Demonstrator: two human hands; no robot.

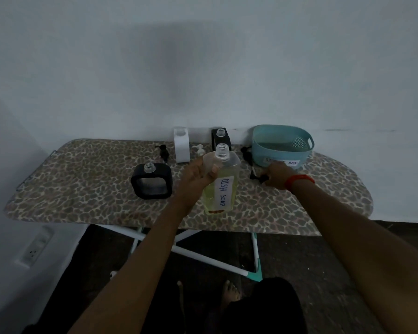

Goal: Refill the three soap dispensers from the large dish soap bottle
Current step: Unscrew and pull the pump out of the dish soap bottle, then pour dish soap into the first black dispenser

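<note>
— What have you got in your left hand (pixel 198 174)?
— Your fingers wrap the uncapped dish soap bottle (pixel 220 182), standing on the ironing board (pixel 82 189).
— And your right hand (pixel 275 175)?
— It closes on a black pump head (pixel 257 175) beside the teal basket (pixel 281 145).

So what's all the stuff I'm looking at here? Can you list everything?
Ironing board: one, leopard-print cover, white legs, against the wall.
Dish soap bottle: one, clear with yellow liquid, cap off, centre of the board.
Black dispensers: two, open necks; one left of the bottle, one at the back.
White dispenser: one, open top, at the back.
Pump heads: black one left of the white dispenser, white one right of it, black one beside the basket, black one at the right hand.
Basket: one, teal, labelled, back right.
Wall socket: one, white, lower left.
Left hand: holding the bottle.
Right hand: red wristband, on the pump head.
</note>
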